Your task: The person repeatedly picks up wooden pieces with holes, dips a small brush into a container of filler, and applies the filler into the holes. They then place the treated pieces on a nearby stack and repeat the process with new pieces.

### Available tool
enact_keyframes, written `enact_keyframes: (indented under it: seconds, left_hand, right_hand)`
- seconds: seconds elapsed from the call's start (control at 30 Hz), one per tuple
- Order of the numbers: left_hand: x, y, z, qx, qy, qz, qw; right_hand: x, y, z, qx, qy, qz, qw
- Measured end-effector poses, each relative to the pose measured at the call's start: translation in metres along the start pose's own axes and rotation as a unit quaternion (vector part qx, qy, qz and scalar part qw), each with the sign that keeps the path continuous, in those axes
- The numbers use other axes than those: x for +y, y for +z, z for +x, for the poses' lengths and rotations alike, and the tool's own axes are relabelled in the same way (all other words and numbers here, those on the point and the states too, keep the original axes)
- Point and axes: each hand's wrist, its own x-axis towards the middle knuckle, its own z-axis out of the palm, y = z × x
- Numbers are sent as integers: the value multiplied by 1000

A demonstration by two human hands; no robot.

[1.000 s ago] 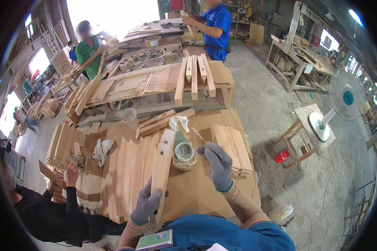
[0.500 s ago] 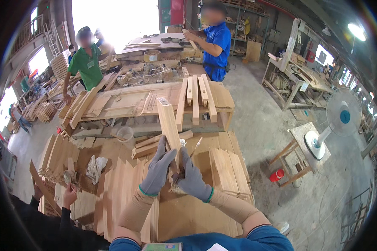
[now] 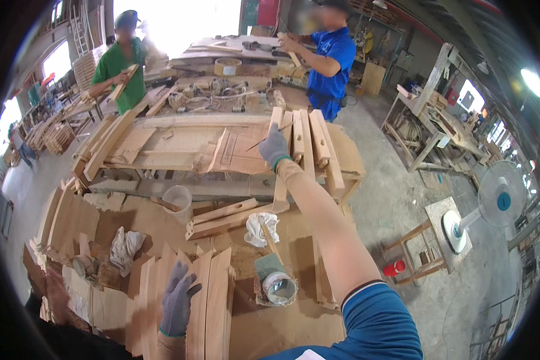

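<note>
My right hand (image 3: pixel 274 148), in a grey glove, reaches out to the far bench. Its fingers are closed on a thin stick (image 3: pixel 256 145) that sticks out on both sides, and it also bears on the leftmost wooden beam (image 3: pixel 280 195) of a row. Beside that beam lie several more beams (image 3: pixel 306 141), some with a slot near the end. My left hand (image 3: pixel 176 303), gloved too, is low at the left, fingers spread, over a row of wooden boards (image 3: pixel 204 294); whether it touches them I cannot tell. Nothing shows in it.
Before me stands a metal can (image 3: pixel 279 289), with a white rag (image 3: pixel 263 230) beyond. Slotted wood pieces (image 3: pixel 222 219) and a plastic bucket (image 3: pixel 177 201) lie further off. A co-worker's hand (image 3: pixel 57 294) is at the left. Two people stand beyond the bench; a fan (image 3: pixel 456 231) stands right.
The beam I held upright in both hands now lies at the left of the row on the far bench. My right arm has stretched forward; my left hand has dropped to the boards.
</note>
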Motion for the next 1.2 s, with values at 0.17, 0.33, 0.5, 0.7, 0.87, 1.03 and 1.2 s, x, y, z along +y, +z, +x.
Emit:
enact_keyframes:
  seconds: [0.17,0.33,0.5,0.7,0.87,1.03,1.2]
  left_hand:
    - [-13,-27,-5,51,5,7,999]
    - [-21,-6,14,28,9,79,996]
    - [-52,-18,21,33,109,519,847]
    - [-47,-67,45,180,101,772,601]
    - [-29,-96,4,171,19,707,686]
    - [-90,-48,-82,44,45,777,626]
    - [-140,-34,-182,-7,124,763,635]
  right_hand:
    - [9,22,15,-190,-102,-241,946]
    - [26,-23,-4,-64,-268,-159,948]
    - [-23,-135,-124,-211,-187,-15,959]
    - [15,-248,-268,-261,-105,156,947]
    - [54,-308,-351,-233,98,198,947]
    - [44,-335,-409,-251,159,219,929]
    - [20,-310,-473,-375,161,267,873]
